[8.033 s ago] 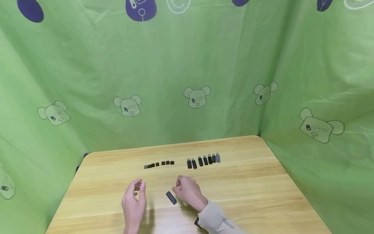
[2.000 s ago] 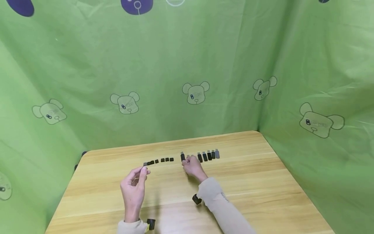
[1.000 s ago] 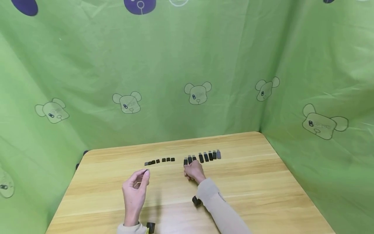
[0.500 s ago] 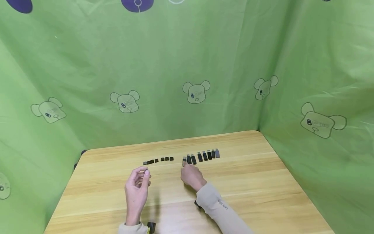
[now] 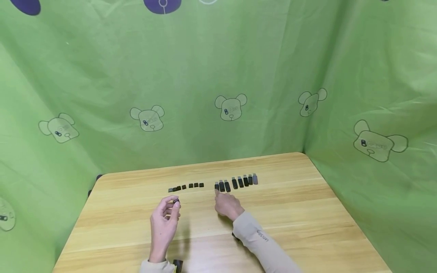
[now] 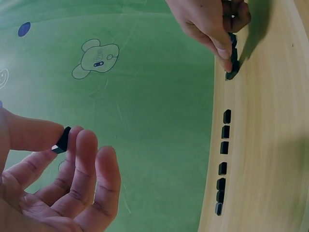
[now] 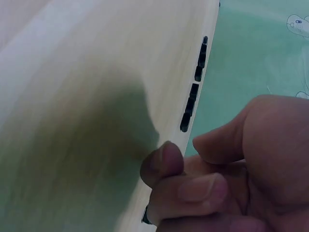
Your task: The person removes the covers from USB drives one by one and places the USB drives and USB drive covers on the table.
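Observation:
In the head view, my left hand (image 5: 164, 225) pinches a small black USB stick cap (image 6: 63, 141) between thumb and fingertips, above the table. My right hand (image 5: 228, 204) is stretched forward, its index fingertip touching the near end of the leftmost USB stick (image 5: 216, 186). Its other fingers are bent under. That stick lies at the left end of a row of uncapped USB sticks (image 5: 235, 184), metal plugs pointing away. To the left lies a row of small dark caps (image 5: 190, 185). In the right wrist view, my fingers hide most of the touched stick.
The wooden table (image 5: 290, 227) has a rounded far right corner. Green curtains (image 5: 191, 68) with bear faces hang behind it and on both sides. The rightmost stick (image 5: 255, 179) is grey. Dark wrist cameras sit at both wrists.
The stick that lay between my hands now stands at the row's left end, slightly nearer than two seconds ago. My left hand has gained a cap and has lately drawn slightly right.

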Motion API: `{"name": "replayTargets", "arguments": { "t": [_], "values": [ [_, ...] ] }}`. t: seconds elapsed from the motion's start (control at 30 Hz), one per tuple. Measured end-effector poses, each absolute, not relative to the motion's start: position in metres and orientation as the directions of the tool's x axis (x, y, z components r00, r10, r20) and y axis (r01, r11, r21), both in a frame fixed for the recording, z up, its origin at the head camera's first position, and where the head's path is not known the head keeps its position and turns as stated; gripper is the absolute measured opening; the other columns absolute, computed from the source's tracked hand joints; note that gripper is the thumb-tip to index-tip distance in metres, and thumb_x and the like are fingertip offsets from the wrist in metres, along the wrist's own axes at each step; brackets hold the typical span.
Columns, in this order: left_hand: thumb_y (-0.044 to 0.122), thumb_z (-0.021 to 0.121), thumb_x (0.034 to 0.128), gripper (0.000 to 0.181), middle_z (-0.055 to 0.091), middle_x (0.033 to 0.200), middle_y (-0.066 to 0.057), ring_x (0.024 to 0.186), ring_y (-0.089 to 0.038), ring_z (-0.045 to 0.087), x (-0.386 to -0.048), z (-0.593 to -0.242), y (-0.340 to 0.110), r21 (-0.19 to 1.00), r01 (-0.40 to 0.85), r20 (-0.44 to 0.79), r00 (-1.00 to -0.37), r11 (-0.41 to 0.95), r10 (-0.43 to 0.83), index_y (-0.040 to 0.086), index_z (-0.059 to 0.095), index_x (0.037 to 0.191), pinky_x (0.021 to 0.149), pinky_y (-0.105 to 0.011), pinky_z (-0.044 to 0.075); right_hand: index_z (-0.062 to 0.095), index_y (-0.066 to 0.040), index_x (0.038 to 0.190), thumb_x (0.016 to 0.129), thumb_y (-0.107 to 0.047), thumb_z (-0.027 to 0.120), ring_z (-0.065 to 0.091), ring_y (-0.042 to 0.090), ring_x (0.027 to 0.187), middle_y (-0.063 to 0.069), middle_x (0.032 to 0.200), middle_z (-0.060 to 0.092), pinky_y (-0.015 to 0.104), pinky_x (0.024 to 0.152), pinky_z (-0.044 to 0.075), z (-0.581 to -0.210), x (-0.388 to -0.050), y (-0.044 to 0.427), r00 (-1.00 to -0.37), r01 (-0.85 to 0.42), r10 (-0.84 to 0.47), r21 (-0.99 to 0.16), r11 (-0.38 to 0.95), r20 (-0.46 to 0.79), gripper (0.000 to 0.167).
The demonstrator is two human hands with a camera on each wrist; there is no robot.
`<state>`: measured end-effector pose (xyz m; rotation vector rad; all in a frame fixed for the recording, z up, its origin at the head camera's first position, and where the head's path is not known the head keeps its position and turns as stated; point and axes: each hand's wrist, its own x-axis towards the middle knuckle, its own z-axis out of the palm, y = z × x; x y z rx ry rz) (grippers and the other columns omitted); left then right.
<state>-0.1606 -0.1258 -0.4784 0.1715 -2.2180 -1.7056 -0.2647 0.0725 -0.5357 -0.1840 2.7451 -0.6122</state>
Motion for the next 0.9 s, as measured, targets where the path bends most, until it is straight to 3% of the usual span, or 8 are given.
{"name": "replayTargets", "arguments": {
  "t": [0.1,0.2,0.23,0.33,0.47,0.6,0.77,0.9],
  "values": [
    [0.010,0.065,0.0979,0.020,0.074,0.098,-0.014,0.070,-0.005,0.063,-0.162,-0.480,-0.125,0.951,0.089,0.176,-0.944,0.297,-0.279,0.009,0.068,0.117,0.061,-0.022,0.055,0.036,-0.010,0.157,0.106,-0.017,0.043,0.025,0.008,0.041,0.014,0.083,0.073,0.021,0.038,0.027,-0.535,-0.266,0.075,-0.936,-0.069,-0.203,-0.418,0.906,-0.286,0.052],
    [0.007,0.065,0.0973,0.020,0.073,0.098,-0.015,0.070,-0.008,0.063,-0.163,-0.481,-0.124,0.947,0.076,0.166,-0.948,0.312,-0.272,0.008,0.066,0.118,0.060,-0.022,0.056,0.035,-0.011,0.158,0.105,-0.015,0.044,0.025,0.008,0.042,0.019,0.113,0.075,0.021,0.038,0.028,-0.533,-0.266,0.077,-0.933,-0.081,-0.215,-0.413,0.907,-0.290,0.053],
    [0.006,0.065,0.0970,0.021,0.073,0.098,-0.016,0.070,-0.009,0.063,-0.164,-0.481,-0.124,0.945,0.073,0.165,-0.949,0.319,-0.270,0.008,0.066,0.117,0.060,-0.022,0.056,0.035,-0.011,0.158,0.105,-0.016,0.043,0.026,0.008,0.042,0.019,0.114,0.075,0.022,0.038,0.028,-0.533,-0.266,0.077,-0.932,-0.086,-0.219,-0.413,0.906,-0.288,0.053],
    [0.003,0.065,0.0961,0.021,0.072,0.097,-0.017,0.070,-0.013,0.064,-0.165,-0.482,-0.121,0.939,0.073,0.168,-0.951,0.336,-0.261,0.007,0.066,0.117,0.060,-0.022,0.057,0.030,-0.012,0.160,0.108,-0.020,0.039,0.026,0.008,0.042,0.015,0.089,0.073,0.022,0.039,0.029,-0.532,-0.266,0.079,-0.936,-0.090,-0.229,-0.448,0.889,-0.266,0.053],
    [0.003,0.066,0.0952,0.019,0.073,0.093,-0.015,0.068,-0.012,0.064,-0.166,-0.484,-0.118,0.908,0.093,0.217,-0.938,0.408,-0.269,0.006,0.067,0.113,0.057,-0.021,0.055,0.023,-0.014,0.162,0.110,-0.029,0.033,0.026,0.008,0.042,-0.001,0.055,0.046,0.023,0.039,0.028,-0.530,-0.262,0.084,-0.951,-0.091,-0.240,-0.569,0.818,-0.193,0.055],
    [0.003,0.067,0.0942,0.016,0.075,0.088,-0.012,0.066,-0.008,0.063,-0.170,-0.489,-0.115,0.838,0.141,0.321,-0.908,0.527,-0.268,0.002,0.067,0.110,0.057,-0.019,0.051,0.018,-0.014,0.163,0.110,-0.032,0.034,0.027,0.007,0.040,-0.009,0.050,0.037,0.020,0.036,0.026,-0.523,-0.253,0.092,-0.954,-0.102,-0.262,-0.659,0.746,-0.149,0.058],
    [0.005,0.067,0.0955,0.014,0.075,0.088,-0.010,0.072,-0.016,0.067,-0.181,-0.495,-0.109,0.758,0.215,0.416,-0.886,0.615,-0.203,0.000,0.068,0.109,0.062,-0.020,0.052,0.014,-0.015,0.163,0.110,-0.032,0.036,0.029,0.007,0.041,-0.010,0.052,0.037,0.019,0.036,0.027,-0.510,-0.243,0.105,-0.960,-0.086,-0.245,-0.692,0.717,-0.135,0.061],
    [0.010,0.070,0.0940,0.016,0.075,0.099,-0.011,0.090,-0.025,0.064,-0.200,-0.499,-0.101,0.710,0.255,0.448,-0.883,0.657,-0.142,0.002,0.071,0.108,0.082,-0.032,0.052,0.012,-0.019,0.164,0.109,-0.032,0.042,0.031,0.008,0.042,-0.009,0.053,0.039,0.018,0.037,0.028,-0.496,-0.237,0.118,-0.971,-0.064,-0.208,-0.713,0.698,-0.117,0.064]
  ]
}}
